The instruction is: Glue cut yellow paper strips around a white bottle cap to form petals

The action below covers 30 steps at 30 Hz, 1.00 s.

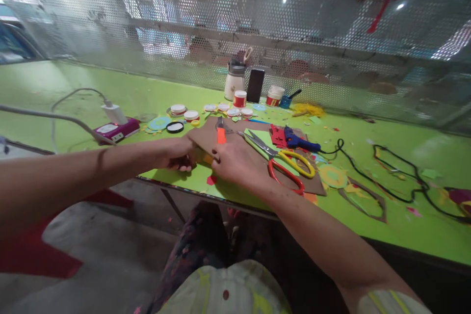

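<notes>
A brown cardboard sheet (208,132) lies near the table's front edge. My left hand (181,154) is closed at its left corner, fingers curled around the edge. Close by, my right hand (231,161) rests over the front of the cardboard with its fingers bent inward; what they grip is hidden. A bit of yellow material (204,157) shows between my hands. Just beyond my right knuckles is an orange-handled cutter (221,136). Large scissors (270,150) with red and yellow handles lie open on light green paper (270,137), right of my right hand.
A blue glue gun (300,141) lies right, its black cord (358,174) trailing over the green table (415,137). White-lidded tubs (240,99), a phone (255,86) and a jug (234,83) stand behind. A purple power strip (117,130) sits left. Paper scraps surround the cardboard.
</notes>
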{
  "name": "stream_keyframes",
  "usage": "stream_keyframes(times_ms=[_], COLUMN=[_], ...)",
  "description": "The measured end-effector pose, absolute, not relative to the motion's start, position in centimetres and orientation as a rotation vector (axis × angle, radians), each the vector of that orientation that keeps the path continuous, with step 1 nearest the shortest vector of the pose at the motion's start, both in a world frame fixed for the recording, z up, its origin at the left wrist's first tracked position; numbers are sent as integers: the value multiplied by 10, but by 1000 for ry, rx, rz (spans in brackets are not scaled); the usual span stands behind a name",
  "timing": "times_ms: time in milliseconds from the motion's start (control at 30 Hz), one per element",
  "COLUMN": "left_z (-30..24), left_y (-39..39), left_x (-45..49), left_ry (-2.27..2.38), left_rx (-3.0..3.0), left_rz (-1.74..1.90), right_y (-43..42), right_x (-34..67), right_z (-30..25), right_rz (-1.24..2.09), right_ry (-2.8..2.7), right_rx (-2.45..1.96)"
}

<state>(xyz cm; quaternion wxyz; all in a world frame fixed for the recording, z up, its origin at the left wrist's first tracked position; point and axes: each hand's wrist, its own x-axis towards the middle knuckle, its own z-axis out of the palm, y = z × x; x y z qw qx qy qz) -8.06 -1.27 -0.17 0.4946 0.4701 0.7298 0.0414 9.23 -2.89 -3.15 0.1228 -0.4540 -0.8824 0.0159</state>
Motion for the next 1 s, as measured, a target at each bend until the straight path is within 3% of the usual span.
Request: stream_keyframes(times_ms=[533,1000], left_z=[-7,-13], left_y=[-12,-1], left_x=[-82,-78], left_ry=[1685,1614], left_rx=[1163,1141], left_rz=[141,131], right_y=[-50,-29], right_x=[88,92], right_z=[-16,-31], right_rz=[-182,-2], right_ry=[-2701,-2633], right_rx=[-1222,-1279])
